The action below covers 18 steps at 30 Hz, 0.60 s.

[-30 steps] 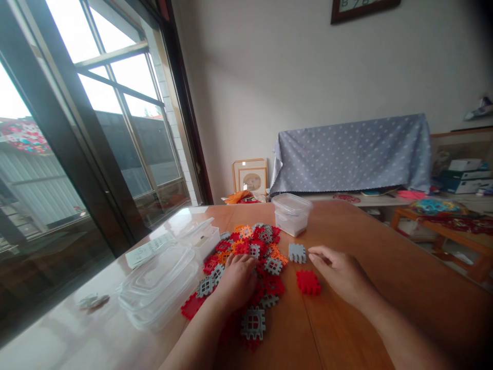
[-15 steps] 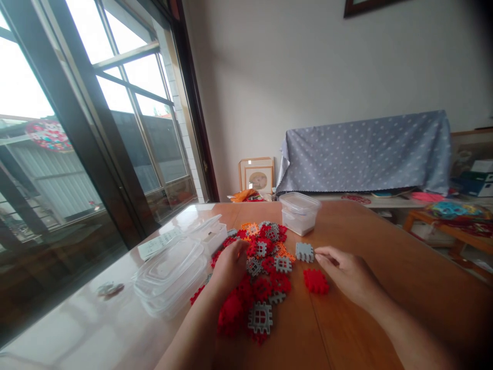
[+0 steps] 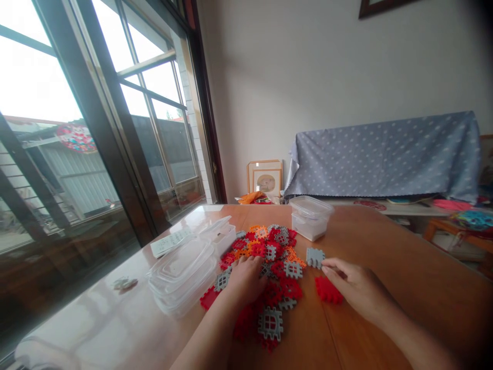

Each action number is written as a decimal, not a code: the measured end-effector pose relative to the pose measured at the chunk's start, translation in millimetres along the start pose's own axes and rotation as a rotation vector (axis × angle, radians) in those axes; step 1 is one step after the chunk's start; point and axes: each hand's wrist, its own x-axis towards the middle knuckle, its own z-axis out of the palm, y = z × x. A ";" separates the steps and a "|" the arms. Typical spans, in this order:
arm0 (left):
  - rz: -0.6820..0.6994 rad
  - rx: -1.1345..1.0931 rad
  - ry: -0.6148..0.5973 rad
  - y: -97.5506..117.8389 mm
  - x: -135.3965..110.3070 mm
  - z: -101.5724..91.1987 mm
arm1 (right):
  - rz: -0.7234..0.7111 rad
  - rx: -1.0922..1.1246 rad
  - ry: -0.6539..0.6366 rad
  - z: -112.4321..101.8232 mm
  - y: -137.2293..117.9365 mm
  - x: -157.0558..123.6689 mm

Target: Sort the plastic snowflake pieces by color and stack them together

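Observation:
A heap of red, grey and orange interlocking plastic tiles (image 3: 270, 324) lies on the table, some with window-like openings. My left hand (image 3: 248, 280) rests over the middle of it, fingers stretched out and slightly bent onto the tiles. Just right of the heap stands a neat stack of grey tiles (image 3: 315, 258). The thumb and forefinger of my right hand (image 3: 350, 281) close at that stack's right corner. Nearer to me, a stack of red tiles (image 3: 328, 290) sits beside and partly behind my right fingers.
Clear plastic lids or boxes (image 3: 183, 277) lie left of the heap, with an opened white box (image 3: 225, 237) behind. A lidded clear container (image 3: 311, 218) stands at the back. A printed sheet (image 3: 171, 242) and a small bundle (image 3: 124, 284) are on the left.
My left hand has come down onto the heap, its fingers spreading over the tiles. My right fingers have moved slightly nearer the grey stack's corner. The whole view has shifted a little.

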 end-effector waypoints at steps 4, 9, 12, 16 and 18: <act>0.024 0.018 0.025 4.8 0.8 4.1 | -0.009 -0.006 -0.018 3.8 -3.3 -0.6; 0.028 -0.082 0.060 4.3 3.7 -0.3 | -0.020 -0.027 -0.041 5.0 -9.5 -1.5; 0.027 -0.116 0.080 5.6 2.9 -7.2 | -0.018 -0.038 -0.035 3.9 -11.5 -2.4; 0.024 -0.101 0.088 6.7 2.6 -12.9 | -0.012 -0.032 -0.049 2.1 -13.9 -2.6; -0.002 -0.098 0.109 4.6 4.3 -11.8 | -0.002 -0.020 -0.064 1.6 -15.1 -2.0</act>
